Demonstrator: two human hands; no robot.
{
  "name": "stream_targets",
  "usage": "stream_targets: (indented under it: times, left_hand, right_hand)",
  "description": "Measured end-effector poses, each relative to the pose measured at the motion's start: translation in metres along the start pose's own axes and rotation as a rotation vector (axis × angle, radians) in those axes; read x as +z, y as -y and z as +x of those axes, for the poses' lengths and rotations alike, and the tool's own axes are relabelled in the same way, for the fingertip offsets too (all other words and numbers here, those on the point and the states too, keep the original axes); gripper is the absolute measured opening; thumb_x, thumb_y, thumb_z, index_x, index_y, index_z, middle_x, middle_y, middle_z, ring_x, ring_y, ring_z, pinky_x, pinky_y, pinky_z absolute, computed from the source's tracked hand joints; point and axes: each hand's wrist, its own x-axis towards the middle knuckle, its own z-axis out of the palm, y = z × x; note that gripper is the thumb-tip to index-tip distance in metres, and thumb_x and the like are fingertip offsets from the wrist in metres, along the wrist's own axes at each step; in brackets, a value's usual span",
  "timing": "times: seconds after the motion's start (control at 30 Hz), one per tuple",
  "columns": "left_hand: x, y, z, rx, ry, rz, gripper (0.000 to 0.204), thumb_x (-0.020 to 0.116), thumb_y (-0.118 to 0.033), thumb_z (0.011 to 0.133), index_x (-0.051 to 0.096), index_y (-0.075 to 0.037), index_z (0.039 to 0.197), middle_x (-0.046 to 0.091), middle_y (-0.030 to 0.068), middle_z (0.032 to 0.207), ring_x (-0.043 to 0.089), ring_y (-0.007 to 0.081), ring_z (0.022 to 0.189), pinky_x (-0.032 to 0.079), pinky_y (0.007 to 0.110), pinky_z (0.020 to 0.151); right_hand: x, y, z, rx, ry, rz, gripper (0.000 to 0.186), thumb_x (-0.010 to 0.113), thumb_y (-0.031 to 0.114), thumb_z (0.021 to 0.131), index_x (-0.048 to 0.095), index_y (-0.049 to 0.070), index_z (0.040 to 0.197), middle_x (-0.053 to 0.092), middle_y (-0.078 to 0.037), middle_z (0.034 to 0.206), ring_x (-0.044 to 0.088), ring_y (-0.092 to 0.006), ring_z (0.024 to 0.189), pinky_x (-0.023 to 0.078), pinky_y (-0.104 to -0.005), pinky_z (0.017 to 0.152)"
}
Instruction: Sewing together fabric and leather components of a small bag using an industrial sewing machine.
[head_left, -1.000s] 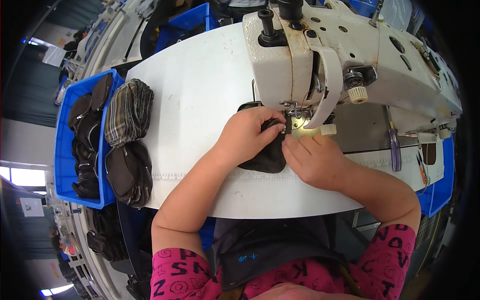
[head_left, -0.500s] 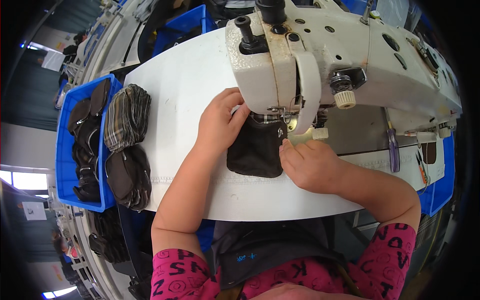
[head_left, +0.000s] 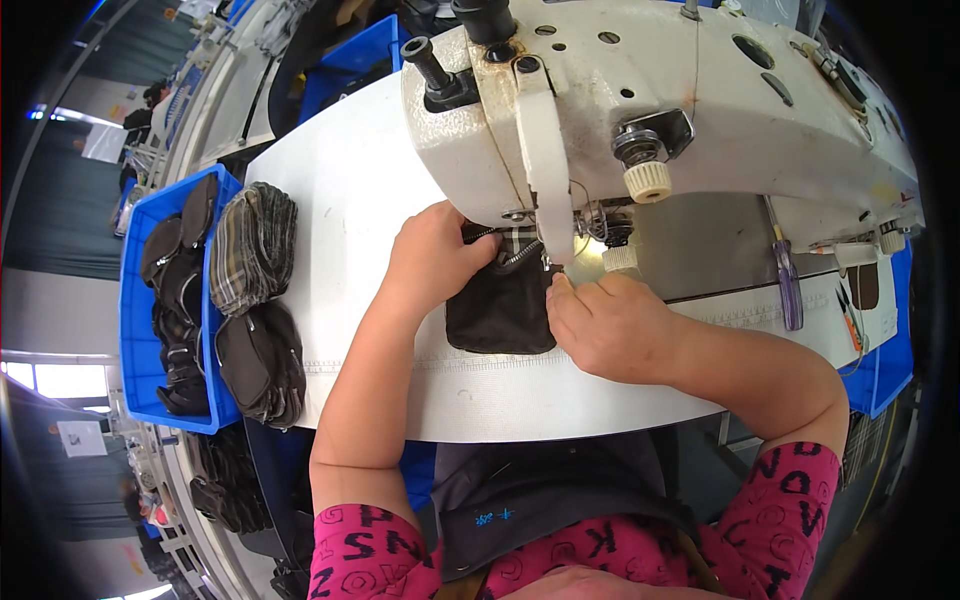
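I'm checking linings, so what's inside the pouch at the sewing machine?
Some plaid lining shows at the open zipper of the pouch. The pouch itself hides the rest, so whether it holds anything cannot be seen.

A dark pouch (head_left: 500, 318) lies flat, its zip (head_left: 524, 253) seemingly open.

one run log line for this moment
left hand: on dark pouch; right hand: pinching its right edge; zipper: parted, plaid lining showing
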Motion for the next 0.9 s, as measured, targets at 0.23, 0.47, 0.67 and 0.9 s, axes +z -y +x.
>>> stream_targets:
  times: [0.23, 0.47, 0.67, 0.9]
  left_hand:
    - [-0.004, -0.003, 0.001, -0.180, 0.098, 0.006, 0.035, 0.072, -0.015, 0.082, 0.067, 0.002, 0.113, 0.075, 0.0191, 0.102, 0.071, 0.0362, 0.095, 0.055, 0.041, 0.087]
    - [-0.006, -0.012, 0.001, -0.226, 0.115, -0.029, 0.041, 0.069, -0.011, 0.083, 0.061, 0.000, 0.122, 0.074, 0.0188, 0.111, 0.070, 0.0371, 0.104, 0.054, 0.041, 0.093]
    - [0.003, 0.004, -0.003, -0.031, 0.012, -0.092, 0.047, 0.068, -0.009, 0.084, 0.058, -0.004, 0.129, 0.074, 0.0167, 0.114, 0.070, 0.0358, 0.107, 0.054, 0.041, 0.094]
    - [0.002, 0.002, -0.002, -0.026, 0.010, -0.078, 0.051, 0.068, -0.009, 0.084, 0.055, -0.006, 0.133, 0.074, 0.0163, 0.114, 0.070, 0.0357, 0.106, 0.054, 0.042, 0.092]
  right_hand:
    - [-0.002, 0.001, 0.002, -0.006, -0.003, -0.018, 0.031, 0.068, 0.011, 0.069, 0.074, -0.008, 0.093, 0.068, -0.011, 0.080, 0.054, -0.0141, 0.062, 0.036, -0.0285, 0.050]
    - [-0.002, 0.000, 0.001, -0.021, 0.004, -0.048, 0.032, 0.068, 0.011, 0.069, 0.074, -0.009, 0.094, 0.070, -0.014, 0.083, 0.055, -0.0146, 0.062, 0.037, -0.0281, 0.051]
    - [-0.001, 0.002, -0.003, 0.021, 0.042, 0.047, 0.031, 0.069, 0.009, 0.071, 0.074, -0.008, 0.096, 0.072, -0.023, 0.096, 0.058, -0.0156, 0.060, 0.042, -0.0279, 0.051]
    - [-0.009, 0.002, -0.001, 0.045, 0.080, 0.057, 0.024, 0.071, 0.007, 0.078, 0.073, -0.008, 0.097, 0.072, -0.027, 0.100, 0.061, -0.0172, 0.060, 0.046, -0.0288, 0.051]
